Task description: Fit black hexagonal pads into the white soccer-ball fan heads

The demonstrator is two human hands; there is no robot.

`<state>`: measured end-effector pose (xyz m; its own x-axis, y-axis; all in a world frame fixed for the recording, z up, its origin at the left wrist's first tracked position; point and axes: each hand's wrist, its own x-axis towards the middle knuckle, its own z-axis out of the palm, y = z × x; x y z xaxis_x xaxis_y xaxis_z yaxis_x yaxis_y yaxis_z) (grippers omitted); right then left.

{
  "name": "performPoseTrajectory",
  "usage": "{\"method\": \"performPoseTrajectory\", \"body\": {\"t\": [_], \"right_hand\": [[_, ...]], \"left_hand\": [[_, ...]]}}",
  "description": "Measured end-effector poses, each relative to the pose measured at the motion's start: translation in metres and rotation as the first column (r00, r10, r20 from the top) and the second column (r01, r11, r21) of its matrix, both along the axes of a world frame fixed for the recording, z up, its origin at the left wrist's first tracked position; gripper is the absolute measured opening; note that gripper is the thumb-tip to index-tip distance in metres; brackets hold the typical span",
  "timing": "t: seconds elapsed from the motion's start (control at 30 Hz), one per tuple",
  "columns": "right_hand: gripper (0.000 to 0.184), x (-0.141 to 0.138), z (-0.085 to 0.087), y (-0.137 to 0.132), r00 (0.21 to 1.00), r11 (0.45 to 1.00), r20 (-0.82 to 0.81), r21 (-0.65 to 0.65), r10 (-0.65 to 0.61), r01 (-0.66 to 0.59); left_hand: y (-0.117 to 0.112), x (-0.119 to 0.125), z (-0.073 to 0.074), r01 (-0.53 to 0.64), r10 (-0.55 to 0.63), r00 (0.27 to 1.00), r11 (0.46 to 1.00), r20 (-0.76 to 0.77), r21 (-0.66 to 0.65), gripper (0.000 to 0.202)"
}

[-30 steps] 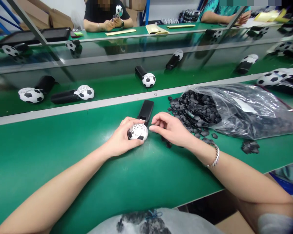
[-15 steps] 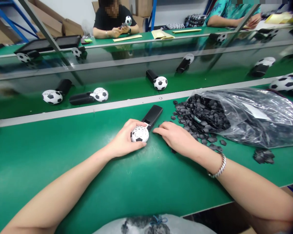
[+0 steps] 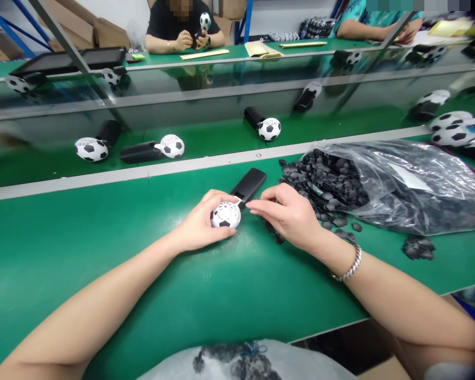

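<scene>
My left hand (image 3: 200, 224) is closed around the white ball head of a soccer-ball handheld fan (image 3: 226, 215). The head has a white openwork face with black patches. Its black handle (image 3: 250, 186) lies on the green table, pointing away to the upper right. Just right of the ball is my right hand (image 3: 287, 214), thumb and forefinger pinched together beside the handle's base. Whatever is between those fingertips is too small to make out. Loose black patch pieces (image 3: 328, 179) spill from a clear plastic bag (image 3: 411, 190) beyond my right hand.
Several ball-headed units, including one fan (image 3: 269, 129), lie on the green belt (image 3: 214, 140) behind a metal rail (image 3: 198, 161). A small pile of black pieces (image 3: 418, 247) sits at right. Across the belt, one person (image 3: 186, 31) holds a similar unit; another sits at right.
My right hand has lifted slightly and its fingers have drawn into a pinch near the ball. My left hand keeps its hold. The near units on the belt have shifted right.
</scene>
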<state>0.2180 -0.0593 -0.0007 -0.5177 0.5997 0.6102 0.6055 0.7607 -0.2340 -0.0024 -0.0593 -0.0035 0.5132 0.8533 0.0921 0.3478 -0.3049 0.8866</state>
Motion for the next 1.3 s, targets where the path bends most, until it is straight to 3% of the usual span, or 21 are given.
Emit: {"method": "performPoseTrajectory", "body": {"t": [0.1,0.2,0.3,0.47,0.9,1.07,1.3], "right_hand": [[0.013,-0.002,0.002,-0.002,0.995,0.976,-0.081,-0.205,0.056,-0.072],[0.01,-0.005,0.004,-0.006,0.971,0.868,-0.225,-0.465,0.075,-0.175],[0.009,-0.007,0.005,-0.007,0.943,0.821,-0.312,-0.506,0.114,-0.266],[0.002,-0.011,0.001,-0.007,0.942,0.751,-0.329,-0.606,0.062,-0.261],[0.01,-0.01,-0.003,-0.006,0.953,0.881,-0.215,-0.379,0.215,-0.284],[0.008,-0.011,-0.003,-0.009,0.953,0.845,-0.228,-0.451,0.201,-0.286],[0.006,-0.015,-0.007,-0.008,0.952,0.855,-0.27,-0.449,0.146,-0.259]], "left_hand": [[0.0,0.001,0.0,-0.001,0.001,1.0,1.0,0.002,0.006,0.047],[-0.001,0.002,0.0,-0.005,0.005,1.0,1.0,-0.001,0.01,0.047],[0.001,0.0,0.001,0.022,-0.022,1.0,1.0,-0.007,0.017,0.046],[0.007,-0.008,0.005,0.173,-0.174,0.984,0.984,-0.028,-0.041,0.049],[0.007,-0.006,0.009,0.19,-0.192,0.98,0.981,-0.05,-0.037,0.046],[0.006,-0.006,0.01,0.178,-0.179,0.983,0.984,-0.048,-0.031,0.046],[0.0,0.003,0.004,0.043,-0.043,0.999,0.999,-0.004,0.0,0.042]]}}
